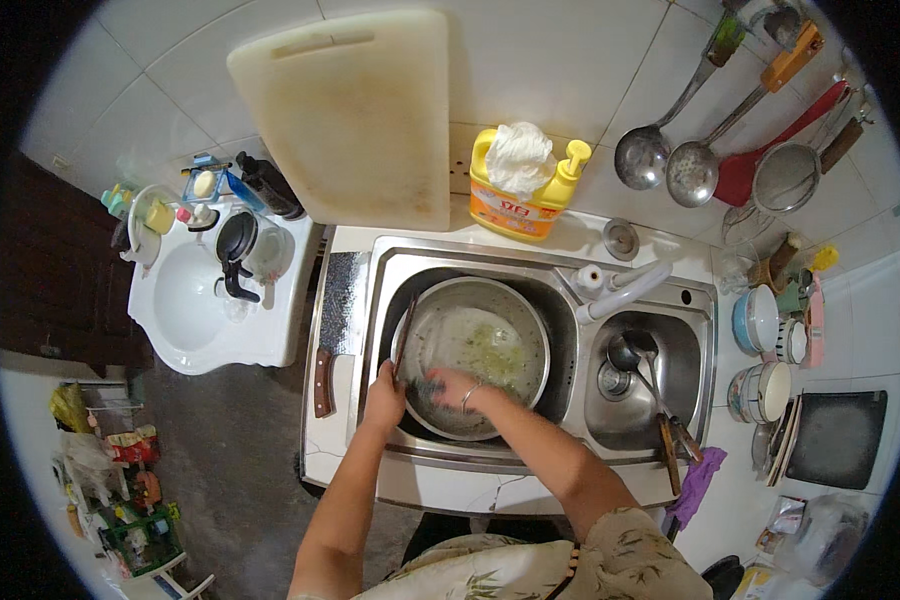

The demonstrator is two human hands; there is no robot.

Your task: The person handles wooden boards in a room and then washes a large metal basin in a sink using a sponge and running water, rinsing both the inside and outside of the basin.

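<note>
A big round metal pan (515,305) sits in the left bowl of the steel sink (560,430), with cloudy, faintly greenish water and small bits in it. At the pan's left edge the left hand (384,398) is closed on the lower end of a thin dark stick (407,330), which slants up along the rim. The right hand (452,388), with a bracelet (467,398) at the wrist, reaches inside the pan, fingers bent beside a dark lump (too blurred to name, and I cannot tell whether they are clamped on it). The pale tap (625,290) stands behind the divider, and in the right bowl two dark ladles (632,350) lean with their handles over the front edge, near a purple cloth (697,487). A brown-handled knife (323,383) lies on the counter left of the sink. Behind, a white cutting board (350,120) leans on the tiles beside a yellow jug (520,205) with a white bundle on top.
</note>
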